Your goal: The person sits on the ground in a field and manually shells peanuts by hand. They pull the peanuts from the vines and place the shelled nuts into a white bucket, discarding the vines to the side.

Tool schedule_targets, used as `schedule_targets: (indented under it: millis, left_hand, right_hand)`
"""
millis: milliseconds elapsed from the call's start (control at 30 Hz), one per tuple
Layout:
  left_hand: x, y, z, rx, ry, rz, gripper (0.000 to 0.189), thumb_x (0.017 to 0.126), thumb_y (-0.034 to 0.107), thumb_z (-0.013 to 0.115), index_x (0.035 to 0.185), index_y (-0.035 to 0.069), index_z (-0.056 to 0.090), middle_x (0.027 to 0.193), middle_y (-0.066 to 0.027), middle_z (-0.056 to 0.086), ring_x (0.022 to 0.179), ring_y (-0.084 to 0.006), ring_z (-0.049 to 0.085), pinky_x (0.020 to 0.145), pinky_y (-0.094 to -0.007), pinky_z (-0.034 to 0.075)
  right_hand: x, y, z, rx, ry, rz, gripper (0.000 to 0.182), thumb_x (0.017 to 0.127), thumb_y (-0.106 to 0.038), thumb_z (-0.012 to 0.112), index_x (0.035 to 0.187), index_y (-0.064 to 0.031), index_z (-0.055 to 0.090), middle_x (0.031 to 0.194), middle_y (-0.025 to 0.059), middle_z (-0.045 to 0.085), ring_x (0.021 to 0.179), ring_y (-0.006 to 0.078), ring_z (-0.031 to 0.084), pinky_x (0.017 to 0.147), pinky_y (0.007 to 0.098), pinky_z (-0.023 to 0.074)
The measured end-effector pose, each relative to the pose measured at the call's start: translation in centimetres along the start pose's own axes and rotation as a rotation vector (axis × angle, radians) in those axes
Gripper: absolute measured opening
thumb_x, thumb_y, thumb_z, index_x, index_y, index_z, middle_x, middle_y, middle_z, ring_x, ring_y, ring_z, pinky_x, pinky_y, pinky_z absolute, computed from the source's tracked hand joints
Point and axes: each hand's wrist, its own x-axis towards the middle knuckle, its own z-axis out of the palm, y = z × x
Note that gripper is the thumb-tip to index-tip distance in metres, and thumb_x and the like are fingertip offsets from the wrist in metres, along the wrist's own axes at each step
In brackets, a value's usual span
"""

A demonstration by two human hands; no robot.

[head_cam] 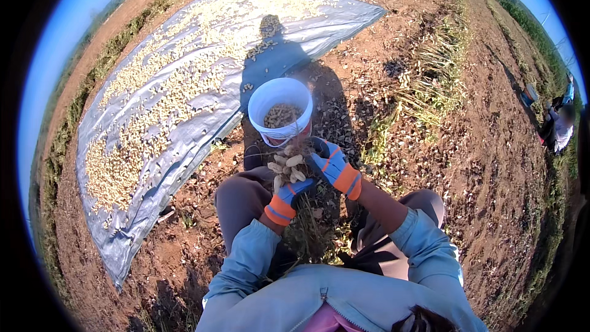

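My left hand point(288, 198), in a blue and orange work glove, is closed around the stems of an uprooted peanut plant point(306, 226). Its cluster of peanut pods point(288, 168) and thin roots stick up above that fist, while the stalks hang down between my knees. My right hand point(333, 161), gloved the same way, is at the right side of the cluster; its fingertips touch the roots, and what lies between them is hidden. Just beyond both hands stands a white plastic bucket point(258, 101), with loose peanuts point(282, 115) inside.
A grey tarpaulin point(184, 166) spread with peanuts point(115, 170) covers the ground ahead and left. Pulled peanut plants point(428, 78) lie in a row on the right. Far right, another person point(563, 124) sits near a blue bucket point(530, 94). Dry reddish soil surrounds me.
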Motion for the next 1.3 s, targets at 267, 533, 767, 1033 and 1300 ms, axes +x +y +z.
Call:
schedule_targets:
  millis: [267, 533, 767, 1033, 1300]
  left_hand:
    - [-1.4, 2.2, 12.0, 1.401, -0.052, 0.023, 0.020, 0.083, 0.010, 0.045, 0.100, 0.004, 0.054, 0.098, -0.0081, 0.056, 0.092, -0.0203, 0.053, 0.078, -0.0322, 0.043]
    - [-1.5, 4.9, 5.3, 1.830, -0.174, 0.118, 0.020, 0.080, 0.015, 0.050, 0.097, 0.006, 0.056, 0.089, -0.0087, 0.057, 0.082, -0.0219, 0.055, 0.070, -0.0321, 0.044]
    - [-0.7, 6.2, 0.4, 2.387, -0.257, 0.146, 0.021, 0.071, 0.020, 0.056, 0.088, 0.008, 0.057, 0.090, -0.0088, 0.056, 0.085, -0.0257, 0.053, 0.069, -0.0342, 0.043]
    - [-0.8, 5.8, 2.9, 1.946, -0.040, 0.225, 0.029, 0.079, 0.016, 0.050, 0.106, 0.005, 0.052, 0.103, -0.0124, 0.055, 0.096, -0.0271, 0.051, 0.080, -0.0341, 0.042]
    - [-4.3, 6.6, 6.7, 0.768, 0.362, 0.205, 0.026, 0.079, 0.008, 0.053, 0.104, 0.001, 0.055, 0.099, -0.0111, 0.058, 0.091, -0.0216, 0.057, 0.077, -0.0314, 0.047]
  right_hand:
    - [0.7, 0.8, -0.6, -0.165, 0.043, -0.174, 0.039, 0.084, -0.029, 0.053, 0.106, 0.0026, 0.052, 0.084, 0.0089, 0.059, 0.076, 0.0173, 0.056, 0.066, 0.0316, 0.0477]
    - [3.1, 4.8, 0.1, -0.211, -0.089, -0.144, 0.064, 0.071, -0.026, 0.066, 0.123, -0.0015, 0.038, 0.108, 0.0117, 0.053, 0.088, 0.0190, 0.055, 0.070, 0.0318, 0.0465]
    - [4.3, 7.5, 0.5, -0.745, -0.004, -0.273, 0.025, 0.081, -0.012, 0.051, 0.105, -0.0040, 0.053, 0.092, 0.0113, 0.059, 0.080, 0.0213, 0.056, 0.069, 0.0340, 0.0464]
    - [4.2, 2.6, 2.9, -1.191, 0.152, -0.139, 0.041, 0.078, -0.027, 0.056, 0.107, 0.0015, 0.049, 0.092, 0.0170, 0.058, 0.081, 0.0307, 0.056, 0.066, 0.0388, 0.0445]
    - [10.5, 1.9, -0.1, 0.358, 0.521, 0.145, 0.023, 0.080, -0.030, 0.060, 0.079, -0.0075, 0.058, 0.059, 0.0001, 0.054, 0.037, 0.0059, 0.041, 0.034, 0.0215, 0.0317]
